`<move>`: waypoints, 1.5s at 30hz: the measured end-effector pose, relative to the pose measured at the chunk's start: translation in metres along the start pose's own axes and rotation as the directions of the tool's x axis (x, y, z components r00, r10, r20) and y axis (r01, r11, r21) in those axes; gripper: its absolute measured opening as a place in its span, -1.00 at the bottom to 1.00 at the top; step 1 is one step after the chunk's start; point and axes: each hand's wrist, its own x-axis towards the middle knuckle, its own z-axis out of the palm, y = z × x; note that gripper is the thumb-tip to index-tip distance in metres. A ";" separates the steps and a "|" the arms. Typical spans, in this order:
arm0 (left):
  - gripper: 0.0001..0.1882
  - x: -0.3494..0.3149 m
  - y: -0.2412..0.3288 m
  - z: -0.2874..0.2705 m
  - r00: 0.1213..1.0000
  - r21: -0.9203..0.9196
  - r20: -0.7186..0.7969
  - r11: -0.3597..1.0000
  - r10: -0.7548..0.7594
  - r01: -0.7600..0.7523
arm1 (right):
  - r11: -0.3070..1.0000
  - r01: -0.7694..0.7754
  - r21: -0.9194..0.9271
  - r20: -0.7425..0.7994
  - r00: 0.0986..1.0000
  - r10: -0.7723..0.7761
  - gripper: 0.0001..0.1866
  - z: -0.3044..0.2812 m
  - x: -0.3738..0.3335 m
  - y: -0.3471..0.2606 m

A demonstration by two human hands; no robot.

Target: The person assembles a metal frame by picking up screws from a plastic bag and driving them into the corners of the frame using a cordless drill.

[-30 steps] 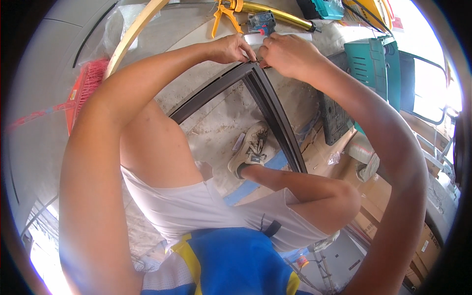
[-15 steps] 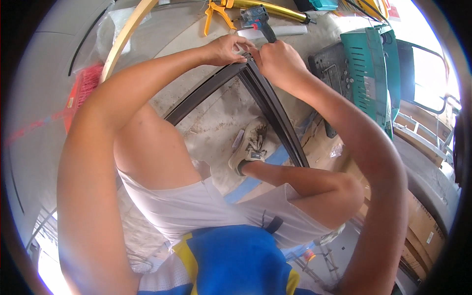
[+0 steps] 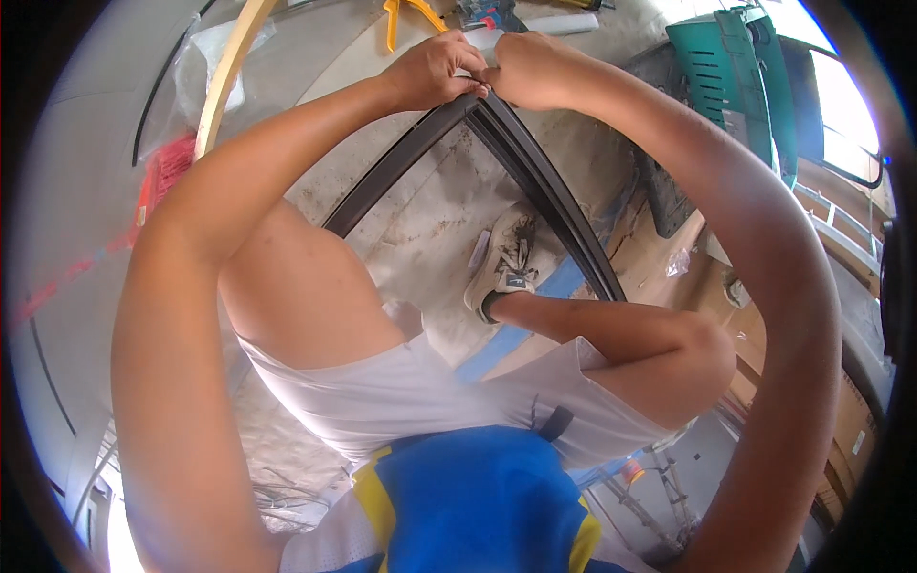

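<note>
A dark brown frame with grooved bars (image 3: 544,181) meets in a corner in front of me, above my bent legs. At the tip of that corner my left hand (image 3: 432,73) is closed, thumb and fingers pinched against the bar. My right hand (image 3: 537,71) is curled from the other side, its fingertips meeting those of the left. Whatever is pinched between them is too small or too covered to make out. Just beyond the hands lies a blue-grey power drill (image 3: 489,15), cut off by the top edge.
An orange-yellow caulking gun (image 3: 413,17) and a white strip (image 3: 564,24) lie beyond the hands. To the right stands a green plastic case (image 3: 716,81); cardboard (image 3: 845,430) leans lower right. A wooden strip (image 3: 224,81) and a red broom (image 3: 170,172) are on the left. My shoe (image 3: 506,253) sits inside the frame.
The view has shifted, so the drill and caulking gun sit nearer the top edge. My right hand has turned and moved slightly farther over the corner; my left hand stays at the corner, pinched tighter.
</note>
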 end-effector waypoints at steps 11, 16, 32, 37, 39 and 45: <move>-0.88 0.004 -0.005 0.004 1.000 0.077 0.015 0.997 0.015 -0.017 | 0.248 -0.636 0.731 0.551 0.764 0.336 -0.72 0.005 0.005 -0.002; -0.87 0.002 -0.008 0.009 0.993 -0.036 -0.100 0.997 0.059 -0.062 | 0.949 0.116 0.293 -0.054 0.993 -0.104 -0.71 0.012 -0.006 0.016; -0.66 -0.006 -0.007 -0.002 0.997 0.010 0.007 0.997 -0.072 0.072 | 0.986 0.154 -0.057 -0.195 0.967 -0.163 -0.66 0.011 -0.009 -0.004; -0.73 -0.004 0.000 0.000 0.999 0.010 -0.019 0.999 -0.047 0.047 | 0.999 0.050 0.007 -0.265 0.963 -0.046 -0.63 0.017 -0.012 -0.009; -0.72 -0.008 -0.002 -0.003 0.998 0.017 0.023 0.998 -0.065 0.065 | 0.995 0.019 -0.100 -0.222 0.974 -0.041 -0.70 0.014 -0.016 -0.016; -0.74 -0.011 -0.002 -0.004 1.000 0.125 0.015 0.992 0.005 -0.007 | 0.897 0.281 -0.340 -0.172 0.920 -0.353 -0.81 0.004 -0.018 0.004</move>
